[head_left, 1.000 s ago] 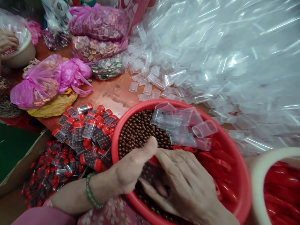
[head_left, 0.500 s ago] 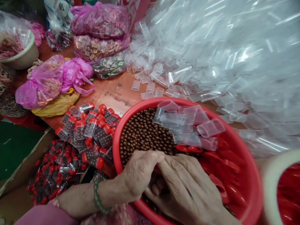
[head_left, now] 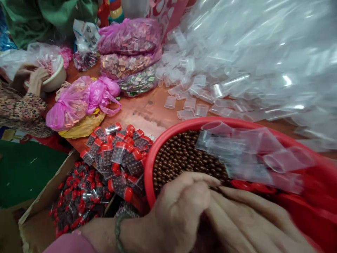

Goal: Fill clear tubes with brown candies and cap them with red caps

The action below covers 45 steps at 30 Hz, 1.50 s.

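My left hand point(head_left: 184, 207), a green bead bracelet point(head_left: 119, 230) on its wrist, is curled over the near side of a red basin point(head_left: 150, 179). Pressed against it is my right hand point(head_left: 250, 221), its fingers bent inward. Both are closed, and what lies between them is hidden. Brown round balls point(head_left: 184, 154) fill the basin's left part, just beyond my fingers. Clear flat plastic tubes point(head_left: 237, 151) lie on top, with red caps point(head_left: 244, 184) beside them. Left of the basin is a heap of red-capped clear cases point(head_left: 118, 151) filled with brown balls.
An open carton point(head_left: 34, 216) at lower left holds more filled cases point(head_left: 81, 193). Pink bags point(head_left: 131, 38) of small pieces stand at the back. A large pile of clear tubes point(head_left: 250, 59) covers the right. Another person's hands point(head_left: 37, 77) work at a white bowl point(head_left: 61, 75).
The view has swung left, so everything sits farther right and lower. The other person's hands and sleeve have come into sight. My hands stay together at the basin.
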Motion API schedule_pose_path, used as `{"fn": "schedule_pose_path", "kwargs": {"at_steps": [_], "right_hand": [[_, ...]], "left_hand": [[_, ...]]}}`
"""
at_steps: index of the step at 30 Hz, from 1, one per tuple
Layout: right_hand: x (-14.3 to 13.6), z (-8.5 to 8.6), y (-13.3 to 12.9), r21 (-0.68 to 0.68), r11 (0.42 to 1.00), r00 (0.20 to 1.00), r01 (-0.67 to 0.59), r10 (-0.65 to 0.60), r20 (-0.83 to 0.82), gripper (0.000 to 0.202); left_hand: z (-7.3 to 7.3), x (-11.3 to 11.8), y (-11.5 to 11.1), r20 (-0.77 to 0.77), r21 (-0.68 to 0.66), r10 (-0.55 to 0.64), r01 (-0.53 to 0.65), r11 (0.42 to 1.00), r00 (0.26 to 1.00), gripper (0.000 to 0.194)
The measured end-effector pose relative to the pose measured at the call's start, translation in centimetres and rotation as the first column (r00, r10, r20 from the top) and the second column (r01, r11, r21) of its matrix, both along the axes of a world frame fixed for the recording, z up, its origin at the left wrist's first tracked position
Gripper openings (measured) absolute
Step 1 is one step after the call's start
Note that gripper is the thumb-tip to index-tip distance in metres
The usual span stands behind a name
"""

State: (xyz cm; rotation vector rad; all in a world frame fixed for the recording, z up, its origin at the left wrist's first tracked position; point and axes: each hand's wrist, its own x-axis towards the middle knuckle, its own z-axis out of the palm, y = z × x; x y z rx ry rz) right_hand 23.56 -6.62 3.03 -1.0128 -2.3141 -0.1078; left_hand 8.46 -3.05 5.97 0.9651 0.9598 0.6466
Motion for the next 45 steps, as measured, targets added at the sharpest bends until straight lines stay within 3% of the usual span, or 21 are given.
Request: {"fn": "schedule_pose_path", "kwargs": {"at_steps": [2,4,7,9,11,13,15,17,20,22,26,30,35,40,43,45], "right_hand": [[-1.8,0.8,0.3,-0.021,0.999,0.999,-0.045,0.046,0.017,0.031],[-3.4,1.3,0.7,-0.055,0.998,1.0,0.015,-0.016,-0.01,0.029],[-3.7,1.5,1.4,-0.199,0.979,0.998,0.05,-0.04,0.055,0.036],[-2.0,1.3,1.9,-0.215,0.971,0.992,0.102,-0.084,0.091,0.038],[0.4,1.0,2.7,-0.154,0.959,0.968,0.238,-0.221,0.119,0.029],[2.8,0.6,3.9,-0.106,0.931,0.929,0.348,-0.329,0.167,0.023],[4.2,0.2,5.5,-0.127,0.912,0.898,0.391,-0.347,0.27,0.021],[4.4,-0.1,7.3,-0.185,0.874,0.843,0.449,-0.347,0.411,0.019],[3.3,-0.3,9.5,-0.225,0.813,0.771,0.537,-0.365,0.523,0.018],[2.4,-0.3,10.5,-0.224,0.769,0.728,0.599,-0.407,0.551,0.026],[1.6,-0.5,11.5,-0.268,0.681,0.679,0.682,-0.454,0.577,0.032],[1.8,-1.2,11.3,-0.389,0.626,0.718,0.676,-0.438,0.542,0.031],[1.3,-1.9,10.5,-0.574,0.598,0.828,0.56,-0.372,0.42,0.024],[1.9,-1.3,10.2,-0.736,0.594,0.935,0.325,-0.317,0.158,0.02],[2.9,-1.1,9.7,-0.791,0.578,0.955,0.202,-0.296,0.028,0.017],[3.5,-1.4,8.9,-0.795,0.577,0.944,0.185,-0.329,-0.019,0.019]], "left_hand": [[0.2,-1.4,-0.2,-0.052,0.109,0.013,-0.008,0.994,0.999,0.044],[0.0,-3.4,-0.2,-0.159,0.226,-0.009,0.045,0.973,0.987,0.042],[-1.0,-7.2,0.2,-0.432,0.405,0.037,0.157,0.901,0.901,0.044],[-1.9,-9.6,0.6,-0.594,0.54,0.112,0.292,0.789,0.796,0.042],[-2.7,-11.3,1.3,-0.679,0.676,0.286,0.422,0.604,0.676,0.039],[-3.3,-11.9,2.0,-0.687,0.725,0.424,0.516,0.456,0.591,0.04],[-3.5,-11.3,2.7,-0.652,0.756,0.508,0.534,0.38,0.563,0.04],[-3.5,-9.6,3.3,-0.605,0.794,0.526,0.502,0.344,0.598,0.036],[-3.7,-6.3,4.0,-0.579,0.815,0.436,0.471,0.337,0.689,0.03],[-4.1,-4.3,4.2,-0.581,0.812,0.392,0.479,0.333,0.713,0.028],[-5.2,-2.1,4.5,-0.633,0.774,0.35,0.547,0.319,0.691,0.027],[-5.5,-1.9,4.6,-0.687,0.725,0.298,0.597,0.344,0.663,0.03],[-5.1,-2.0,4.7,-0.724,0.681,0.24,0.615,0.398,0.646,0.032],[-5.2,-2.0,4.7,-0.716,0.684,0.227,0.597,0.42,0.66,0.031],[-5.2,-2.0,4.7,-0.718,0.677,0.212,0.594,0.435,0.663,0.033],[-5.2,-2.0,4.7,-0.727,0.665,0.2,0.599,0.446,0.657,0.036]]}}
